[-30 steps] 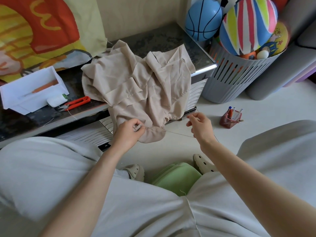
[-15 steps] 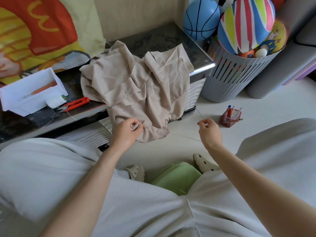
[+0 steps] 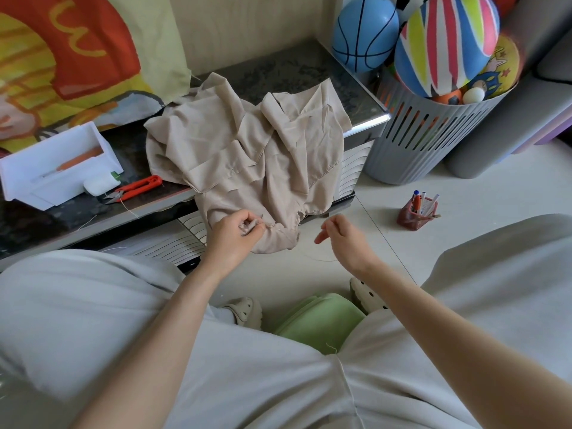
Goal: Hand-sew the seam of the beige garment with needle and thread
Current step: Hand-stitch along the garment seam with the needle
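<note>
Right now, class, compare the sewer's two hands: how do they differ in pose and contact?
The left hand pinches the beige garment at its hanging edge; the right hand touches no cloth. The left curls tight; the right is loosely spread. Both are bare and held above the floor.

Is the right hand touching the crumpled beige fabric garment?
Apart. Head view shows pale floor between the right hand and the crumpled beige fabric garment; the left hand pinches its hem.
</note>
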